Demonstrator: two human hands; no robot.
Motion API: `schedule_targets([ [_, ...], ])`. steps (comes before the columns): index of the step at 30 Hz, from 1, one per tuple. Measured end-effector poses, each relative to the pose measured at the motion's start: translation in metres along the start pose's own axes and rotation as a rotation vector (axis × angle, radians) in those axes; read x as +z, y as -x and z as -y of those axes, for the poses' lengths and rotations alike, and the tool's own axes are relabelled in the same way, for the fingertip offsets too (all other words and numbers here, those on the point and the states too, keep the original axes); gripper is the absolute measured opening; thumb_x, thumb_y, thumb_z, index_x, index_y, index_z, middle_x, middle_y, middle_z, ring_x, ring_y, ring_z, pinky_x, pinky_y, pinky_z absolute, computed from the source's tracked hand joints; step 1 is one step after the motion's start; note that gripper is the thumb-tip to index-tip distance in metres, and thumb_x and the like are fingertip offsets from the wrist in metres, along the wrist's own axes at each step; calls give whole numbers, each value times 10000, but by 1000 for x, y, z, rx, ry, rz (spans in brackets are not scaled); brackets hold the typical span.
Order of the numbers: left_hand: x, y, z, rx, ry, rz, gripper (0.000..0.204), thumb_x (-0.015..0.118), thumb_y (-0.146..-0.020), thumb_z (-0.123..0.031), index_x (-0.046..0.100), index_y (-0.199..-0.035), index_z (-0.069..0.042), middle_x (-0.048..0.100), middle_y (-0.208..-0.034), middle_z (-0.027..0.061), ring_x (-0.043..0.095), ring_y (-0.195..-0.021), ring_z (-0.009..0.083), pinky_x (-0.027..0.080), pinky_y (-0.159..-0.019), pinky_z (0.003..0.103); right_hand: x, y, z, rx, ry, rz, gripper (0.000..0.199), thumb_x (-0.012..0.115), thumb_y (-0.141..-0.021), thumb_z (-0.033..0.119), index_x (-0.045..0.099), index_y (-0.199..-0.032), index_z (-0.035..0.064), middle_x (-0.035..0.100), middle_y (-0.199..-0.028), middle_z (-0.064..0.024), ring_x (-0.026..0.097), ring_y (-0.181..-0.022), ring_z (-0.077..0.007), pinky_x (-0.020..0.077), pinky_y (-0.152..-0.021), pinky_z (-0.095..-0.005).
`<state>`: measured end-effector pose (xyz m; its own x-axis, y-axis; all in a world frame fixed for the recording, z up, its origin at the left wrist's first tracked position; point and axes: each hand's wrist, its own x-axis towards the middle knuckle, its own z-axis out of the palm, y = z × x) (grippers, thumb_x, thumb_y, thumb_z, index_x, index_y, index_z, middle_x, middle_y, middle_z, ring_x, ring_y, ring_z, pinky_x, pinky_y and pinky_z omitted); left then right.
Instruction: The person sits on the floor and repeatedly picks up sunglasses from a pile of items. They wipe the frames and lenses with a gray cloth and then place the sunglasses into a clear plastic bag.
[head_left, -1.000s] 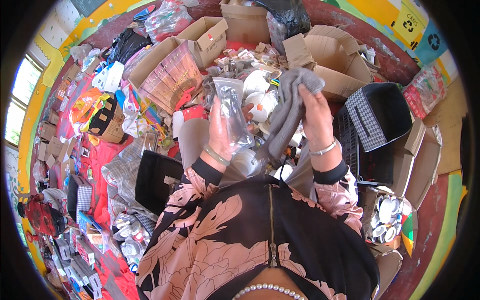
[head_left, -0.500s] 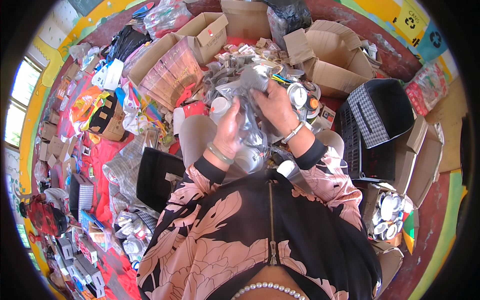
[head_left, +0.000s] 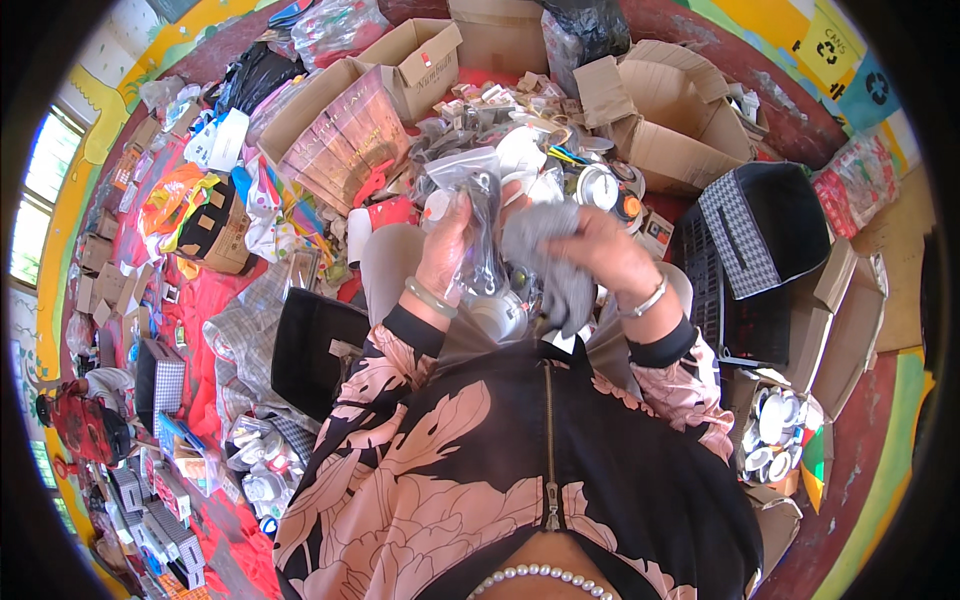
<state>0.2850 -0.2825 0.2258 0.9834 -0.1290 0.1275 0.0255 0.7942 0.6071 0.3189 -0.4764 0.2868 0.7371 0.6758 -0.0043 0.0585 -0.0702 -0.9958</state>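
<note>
My left hand (head_left: pixel 446 248) grips a clear plastic bag (head_left: pixel 470 195) with a dark object inside, held upright in front of my chest. My right hand (head_left: pixel 604 252) clutches a grey cloth (head_left: pixel 545 255) right beside the bag, its folds hanging down toward my lap. Both wrists wear bangles. The two hands are close together, nearly touching, above a heap of mixed packaging and round lids (head_left: pixel 598 185).
Open cardboard boxes (head_left: pixel 668 110) stand at the back and a black crate (head_left: pixel 762 250) at my right. A box of round tins (head_left: pixel 775 425) lies at lower right. Flattened cartons, bags and plastic litter cover the red floor (head_left: pixel 150 300) on my left.
A second ago my right hand held the grey cloth raised high; it then dropped to the bag, and now both hands sit lower and closer to my chest with bag and cloth together.
</note>
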Motion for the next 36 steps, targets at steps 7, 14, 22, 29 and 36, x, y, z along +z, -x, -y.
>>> schedule_targets([
  [7,16,2,14,-86,103,-47,539,434,-918,-444,407,-1270,-37,499,-1242,123,482,-1145,240,378,-984,378,15,-47,2,5,386,-503,235,620,-778,156,598,-925,-26,615,-834,-223,614,-728,-349,492,-667,-357],
  [14,10,-2,5,62,41,-124,562,414,-922,-460,414,-1248,-4,522,-1204,123,509,-1097,222,398,-956,365,55,-18,-22,-388,673,-328,194,581,-770,74,577,-907,-63,549,-968,-230,557,-831,-412,469,-723,-406],
  [22,-6,2,-17,80,-127,-221,567,420,-904,-503,470,-1208,-27,568,-1134,127,564,-886,158,486,-762,298,16,9,0,-157,684,266,212,590,-762,138,605,-870,-44,596,-872,-194,596,-781,-331,480,-708,-362],
  [29,33,3,-7,66,-256,-246,608,351,-907,-557,537,-1135,-25,595,-921,38,534,-711,97,452,-631,228,7,-25,37,-251,498,-438,292,625,-780,204,582,-917,-50,626,-828,-180,612,-708,-302,489,-650,-356],
  [36,37,0,0,168,-50,-321,461,382,-955,-400,484,-1210,-30,585,-1098,85,561,-984,187,437,-891,331,64,-26,9,-596,984,-368,231,510,-758,55,554,-921,-103,519,-997,-229,544,-882,-372,488,-735,-406],
])
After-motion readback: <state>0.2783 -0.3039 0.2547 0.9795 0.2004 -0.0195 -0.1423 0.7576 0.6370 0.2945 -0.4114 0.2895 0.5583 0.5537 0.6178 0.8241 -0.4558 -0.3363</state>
